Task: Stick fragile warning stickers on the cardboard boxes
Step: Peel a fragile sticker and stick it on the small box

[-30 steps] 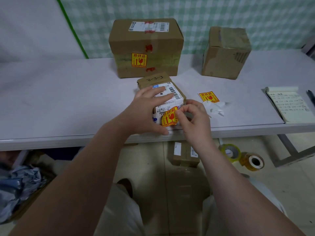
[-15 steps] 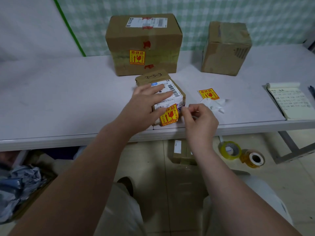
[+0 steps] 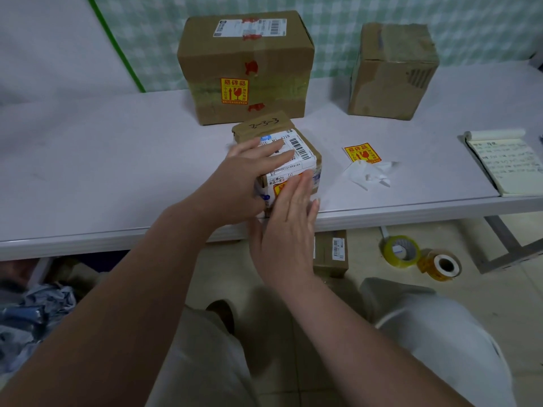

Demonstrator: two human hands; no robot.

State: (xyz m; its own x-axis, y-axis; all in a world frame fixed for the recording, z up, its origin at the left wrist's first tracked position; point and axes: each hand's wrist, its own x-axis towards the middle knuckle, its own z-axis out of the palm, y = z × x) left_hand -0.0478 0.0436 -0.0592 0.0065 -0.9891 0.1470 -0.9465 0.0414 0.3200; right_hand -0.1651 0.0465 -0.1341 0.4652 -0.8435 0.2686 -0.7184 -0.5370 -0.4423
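The small cardboard box (image 3: 264,126) is sitting at the near edge of the white table (image 3: 117,160). A yellow fragile sticker (image 3: 278,189) is lying on its front face, and only one corner is showing past my right hand (image 3: 289,227). I am pressing that hand flat against the front face, with the fingers straight, close together and pointing up, and the wrist below the table edge. My left hand (image 3: 249,171) is resting across the box top, its fingers straight and slightly spread over the white shipping label, while the forearm is reaching in from the lower left.

Just right of the box a loose sticker (image 3: 362,153) is lying flat, touching some white backing scraps (image 3: 368,171). Behind, a large box (image 3: 245,54) is showing a sticker on its front (image 3: 234,91) — another brown box (image 3: 392,71) is standing well to its right. A notepad (image 3: 505,163) is lying at the table's right end.
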